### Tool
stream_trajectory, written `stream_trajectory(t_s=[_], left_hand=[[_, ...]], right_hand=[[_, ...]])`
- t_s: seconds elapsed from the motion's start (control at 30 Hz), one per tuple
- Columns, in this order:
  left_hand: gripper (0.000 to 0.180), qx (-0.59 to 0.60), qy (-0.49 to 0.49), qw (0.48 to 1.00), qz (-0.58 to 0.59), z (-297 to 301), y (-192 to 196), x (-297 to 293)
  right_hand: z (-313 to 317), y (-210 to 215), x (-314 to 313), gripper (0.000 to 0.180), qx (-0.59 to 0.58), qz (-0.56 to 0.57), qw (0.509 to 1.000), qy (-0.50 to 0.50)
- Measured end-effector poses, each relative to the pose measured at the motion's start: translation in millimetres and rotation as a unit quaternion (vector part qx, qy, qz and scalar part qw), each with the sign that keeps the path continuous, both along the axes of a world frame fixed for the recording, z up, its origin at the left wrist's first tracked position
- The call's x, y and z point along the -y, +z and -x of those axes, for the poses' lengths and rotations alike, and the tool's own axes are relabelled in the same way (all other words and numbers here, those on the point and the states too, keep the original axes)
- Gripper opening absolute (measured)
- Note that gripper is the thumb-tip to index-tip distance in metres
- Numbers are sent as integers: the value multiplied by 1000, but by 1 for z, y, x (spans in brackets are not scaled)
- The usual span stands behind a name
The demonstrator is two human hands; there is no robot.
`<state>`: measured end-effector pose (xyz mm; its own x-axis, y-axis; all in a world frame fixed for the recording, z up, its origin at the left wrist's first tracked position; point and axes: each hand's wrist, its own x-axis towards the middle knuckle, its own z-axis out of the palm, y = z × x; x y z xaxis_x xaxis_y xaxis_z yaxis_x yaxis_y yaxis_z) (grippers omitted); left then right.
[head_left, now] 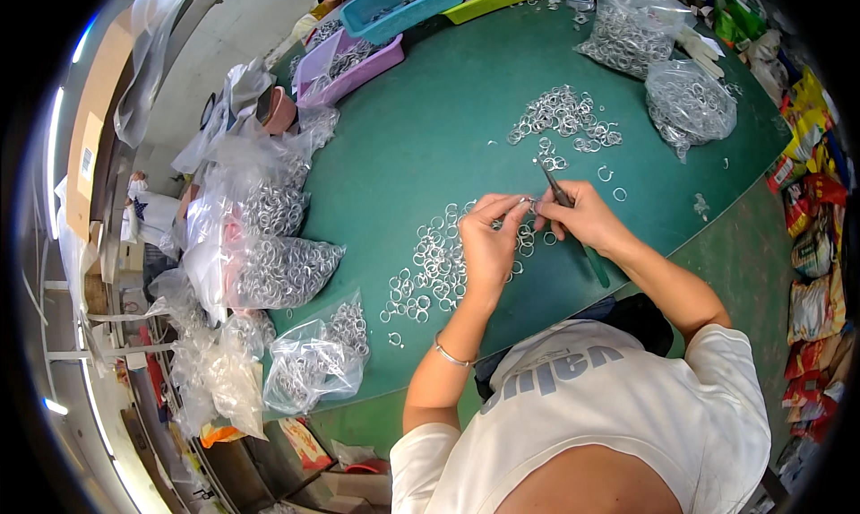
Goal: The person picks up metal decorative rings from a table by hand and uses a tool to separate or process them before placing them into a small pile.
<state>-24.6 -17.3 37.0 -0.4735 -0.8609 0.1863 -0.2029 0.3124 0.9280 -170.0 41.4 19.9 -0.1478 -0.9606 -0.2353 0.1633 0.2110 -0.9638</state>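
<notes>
My left hand [488, 245] is closed in a pinch on a small silver ring [529, 204], partly hidden by the fingertips. My right hand [584, 216] meets it there, fingertips close to the same ring. Across the right palm lies a slim hand tool with a dark tip and a green handle [595, 267]; its tip points away from me, and its exact kind cannot be made out. Beneath and left of my left hand spreads a loose pile of silver rings [439, 261]. Beyond my hands is a second ring pile [560, 112], with a few single rings nearby.
On the green table [430, 129], bags of rings line the left side, including a clear bag [318, 357]. Two more bags [632, 30] [690, 106] stand far right. Purple [385, 61], blue [408, 21] and yellow-green [493, 5] trays sit at the back. Colourful packages [811, 245] line the right.
</notes>
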Motion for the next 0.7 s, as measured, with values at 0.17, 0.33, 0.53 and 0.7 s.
stream_trajectory(t_s=[0.17, 0.33, 0.53, 0.7], left_hand=[[12, 50, 57, 988, 138, 2, 0, -8], [13, 132, 34, 953, 269, -2, -11, -3], [12, 19, 3, 993, -119, -12, -23, 16], [12, -78, -14, 964, -255, -9, -21, 13]], right_hand=[[1, 13, -1, 16, -198, 56, 978, -13], [-1, 25, -3, 18, -279, 130, 951, 18], [11, 6, 9, 22, -418, 59, 906, 36], [14, 1, 15, 21, -23, -57, 985, 164]])
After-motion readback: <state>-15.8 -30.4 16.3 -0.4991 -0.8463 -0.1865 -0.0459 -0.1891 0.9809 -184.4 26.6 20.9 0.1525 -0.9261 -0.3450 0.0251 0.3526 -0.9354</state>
